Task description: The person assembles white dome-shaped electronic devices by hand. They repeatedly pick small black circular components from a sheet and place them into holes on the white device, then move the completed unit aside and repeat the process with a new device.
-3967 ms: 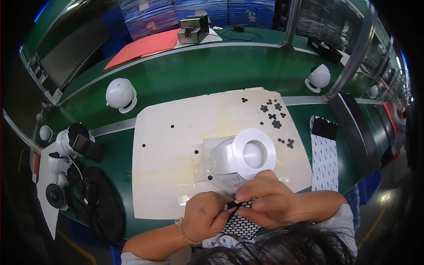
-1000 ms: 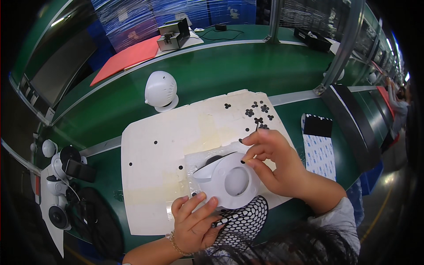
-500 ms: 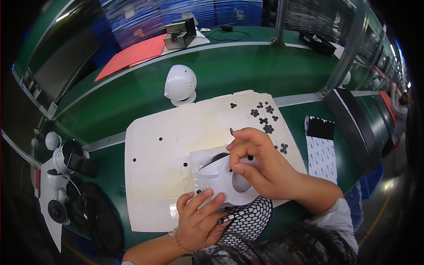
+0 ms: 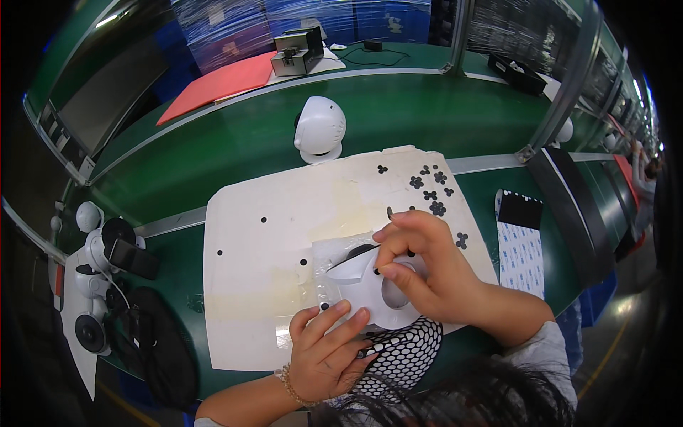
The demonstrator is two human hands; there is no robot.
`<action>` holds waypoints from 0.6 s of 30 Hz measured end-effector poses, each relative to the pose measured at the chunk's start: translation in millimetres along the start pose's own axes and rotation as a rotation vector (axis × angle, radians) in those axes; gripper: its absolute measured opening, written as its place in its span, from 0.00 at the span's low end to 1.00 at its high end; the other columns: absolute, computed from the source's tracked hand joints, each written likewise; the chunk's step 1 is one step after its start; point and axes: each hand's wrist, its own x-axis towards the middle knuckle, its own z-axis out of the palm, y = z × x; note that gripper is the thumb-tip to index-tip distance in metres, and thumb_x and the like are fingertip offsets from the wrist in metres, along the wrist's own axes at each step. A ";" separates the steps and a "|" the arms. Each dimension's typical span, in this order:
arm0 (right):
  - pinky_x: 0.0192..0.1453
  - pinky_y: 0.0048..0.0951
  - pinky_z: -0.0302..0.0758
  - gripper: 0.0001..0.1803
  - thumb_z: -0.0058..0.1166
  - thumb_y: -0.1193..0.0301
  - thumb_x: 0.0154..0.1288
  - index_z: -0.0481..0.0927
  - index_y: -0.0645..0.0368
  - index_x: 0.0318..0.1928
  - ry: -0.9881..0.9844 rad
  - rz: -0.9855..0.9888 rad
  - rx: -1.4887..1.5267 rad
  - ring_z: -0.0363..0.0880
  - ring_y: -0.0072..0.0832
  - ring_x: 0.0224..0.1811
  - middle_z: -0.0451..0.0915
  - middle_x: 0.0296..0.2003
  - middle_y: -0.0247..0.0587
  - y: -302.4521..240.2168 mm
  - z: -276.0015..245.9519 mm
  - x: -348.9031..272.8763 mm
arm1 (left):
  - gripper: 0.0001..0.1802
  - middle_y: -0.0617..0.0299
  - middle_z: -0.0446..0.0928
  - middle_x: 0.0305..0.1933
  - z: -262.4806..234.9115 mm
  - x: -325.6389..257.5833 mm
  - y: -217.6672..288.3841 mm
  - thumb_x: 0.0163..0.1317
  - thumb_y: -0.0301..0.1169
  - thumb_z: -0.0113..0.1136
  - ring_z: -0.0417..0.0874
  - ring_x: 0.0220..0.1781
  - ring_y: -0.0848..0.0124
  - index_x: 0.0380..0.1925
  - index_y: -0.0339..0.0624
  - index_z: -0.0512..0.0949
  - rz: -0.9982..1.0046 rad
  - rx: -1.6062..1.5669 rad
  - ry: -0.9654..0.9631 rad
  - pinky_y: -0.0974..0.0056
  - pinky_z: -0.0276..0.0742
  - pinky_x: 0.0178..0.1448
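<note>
**Fingertips meet at a black dot on white housing**

A right hand (image 4: pixel 445 274) bends over a white housing (image 4: pixel 359 290), its thumb and a curled finger drawn together at a small black dot (image 4: pixel 377 271); whether they pinch the dot or merely press it cannot be made out. Just beyond, a raised finger of the same hand bears a dark piece (image 4: pixel 389 212) at its tip. The left hand (image 4: pixel 324 352), nearer the body and left of that grip, spreads its fingers on the housing's near edge, thumb beside a black honeycomb sheet (image 4: pixel 409 356); whether it grips the sheet is hidden.

Four seconds earlier, both hands were together at the sheet and the housing lay untouched. Now the housing sits closer to the wearer on the pale board (image 4: pixel 245 306), directly under the right hand. Well beyond the grip, a rounded white unit (image 4: pixel 321 128) has shifted rightward.

By count: one housing; two dots showing at it, the second dot (image 4: pixel 410 253) under the right hand's curled fingers; four single dots (image 4: pixel 264 220) left of the grip, one near the left fingertips; at least eight dark clusters (image 4: pixel 438 208) beyond and right of it.
</note>
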 end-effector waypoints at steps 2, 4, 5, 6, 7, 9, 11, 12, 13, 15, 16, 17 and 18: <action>0.55 0.39 0.57 0.24 0.51 0.80 0.53 0.64 0.60 0.52 0.038 -0.060 -0.181 0.73 0.31 0.42 0.75 0.33 0.38 -4.1 0.9 -1.6 | 0.08 0.62 0.71 0.55 0.4 1.2 0.3 0.47 0.35 0.62 0.68 0.58 0.64 0.27 0.46 0.77 0.007 -0.001 0.006 0.56 0.55 0.56; 0.56 0.41 0.56 0.21 0.53 0.78 0.51 0.69 0.57 0.48 -0.020 -0.169 -0.555 0.73 0.31 0.46 0.76 0.35 0.38 -15.3 -3.4 -0.8 | 0.08 0.62 0.71 0.55 -0.9 0.9 0.8 0.47 0.35 0.62 0.68 0.58 0.64 0.26 0.46 0.76 0.003 0.012 0.008 0.56 0.55 0.56; 0.56 0.41 0.56 0.19 0.54 0.77 0.51 0.71 0.56 0.46 -0.026 -0.203 -0.605 0.71 0.32 0.49 0.75 0.38 0.40 -17.1 -4.5 -2.9 | 0.08 0.62 0.71 0.55 -1.7 1.0 0.9 0.47 0.35 0.61 0.68 0.58 0.64 0.26 0.46 0.76 -0.001 0.019 0.007 0.56 0.55 0.56; 0.57 0.41 0.56 0.17 0.55 0.76 0.50 0.73 0.55 0.44 -0.031 -0.232 -0.662 0.70 0.34 0.51 0.75 0.40 0.41 -19.5 -6.0 -7.3 | 0.08 0.62 0.71 0.55 -1.7 1.2 1.0 0.47 0.35 0.61 0.68 0.58 0.64 0.26 0.46 0.76 0.000 0.019 0.004 0.56 0.56 0.56; 0.57 0.42 0.55 0.16 0.56 0.74 0.50 0.75 0.53 0.42 -0.037 -0.261 -0.718 0.68 0.35 0.54 0.74 0.43 0.42 -21.1 -7.8 -10.9 | 0.08 0.62 0.71 0.55 -1.9 1.3 1.1 0.47 0.35 0.61 0.68 0.57 0.64 0.26 0.46 0.76 0.003 0.026 0.002 0.56 0.56 0.55; 0.59 0.43 0.53 0.14 0.56 0.73 0.51 0.75 0.52 0.41 -0.042 -0.108 -0.536 0.61 0.41 0.59 0.70 0.49 0.45 -23.9 -12.3 -15.8 | 0.07 0.62 0.71 0.55 -1.9 1.6 1.9 0.47 0.35 0.61 0.68 0.57 0.64 0.25 0.46 0.76 0.010 0.040 0.000 0.56 0.56 0.55; 0.61 0.43 0.50 0.11 0.56 0.72 0.52 0.76 0.51 0.38 -0.043 -0.024 -0.401 0.54 0.46 0.63 0.64 0.55 0.47 -24.5 -16.3 -21.7 | 0.08 0.61 0.71 0.55 -0.9 2.2 1.8 0.47 0.35 0.62 0.68 0.57 0.63 0.25 0.46 0.75 0.025 0.043 0.023 0.56 0.56 0.55; 0.62 0.44 0.48 0.09 0.56 0.72 0.52 0.76 0.51 0.37 -0.039 -0.013 -0.352 0.51 0.49 0.64 0.61 0.57 0.48 -21.0 -16.5 -26.6 | 0.08 0.61 0.71 0.54 -0.6 1.9 1.7 0.47 0.35 0.62 0.68 0.57 0.63 0.24 0.46 0.75 0.029 0.045 0.030 0.56 0.56 0.55; 0.63 0.44 0.46 0.07 0.55 0.72 0.53 0.76 0.51 0.35 -0.037 -0.002 -0.302 0.48 0.52 0.65 0.58 0.60 0.50 -19.3 -15.7 -30.2 | 0.08 0.61 0.71 0.54 -0.8 1.8 1.9 0.46 0.35 0.62 0.68 0.57 0.63 0.24 0.46 0.75 0.032 0.049 0.034 0.56 0.56 0.55; 0.64 0.45 0.44 0.05 0.55 0.71 0.54 0.75 0.52 0.33 -0.110 0.053 -0.257 0.44 0.54 0.66 0.55 0.61 0.51 -19.6 -11.7 -34.2 | 0.08 0.61 0.71 0.54 -0.5 2.2 0.8 0.46 0.35 0.62 0.68 0.56 0.62 0.24 0.45 0.75 0.041 0.054 0.039 0.55 0.56 0.54; 0.65 0.46 0.42 0.03 0.54 0.71 0.55 0.74 0.52 0.32 -0.146 0.082 -0.235 0.42 0.55 0.66 0.53 0.62 0.51 -19.5 -9.3 -35.7 | 0.09 0.61 0.72 0.54 0.4 2.4 0.0 0.46 0.35 0.63 0.68 0.56 0.62 0.24 0.45 0.74 0.043 0.050 0.043 0.55 0.56 0.54; 0.64 0.47 0.42 0.03 0.53 0.71 0.56 0.74 0.52 0.31 -0.149 0.095 -0.228 0.41 0.55 0.67 0.52 0.63 0.52 -19.7 -7.0 -36.9 | 0.09 0.61 0.72 0.54 1.3 2.4 -0.6 0.46 0.35 0.63 0.68 0.56 0.62 0.23 0.45 0.74 0.046 0.046 0.047 0.55 0.56 0.54; 0.64 0.47 0.43 0.02 0.53 0.71 0.56 0.73 0.52 0.31 -0.153 0.104 -0.225 0.41 0.55 0.67 0.52 0.63 0.53 -19.3 -6.0 -38.0 | 0.09 0.61 0.72 0.54 2.3 2.1 -1.3 0.46 0.35 0.63 0.68 0.56 0.62 0.23 0.45 0.74 0.048 0.042 0.052 0.55 0.56 0.54</action>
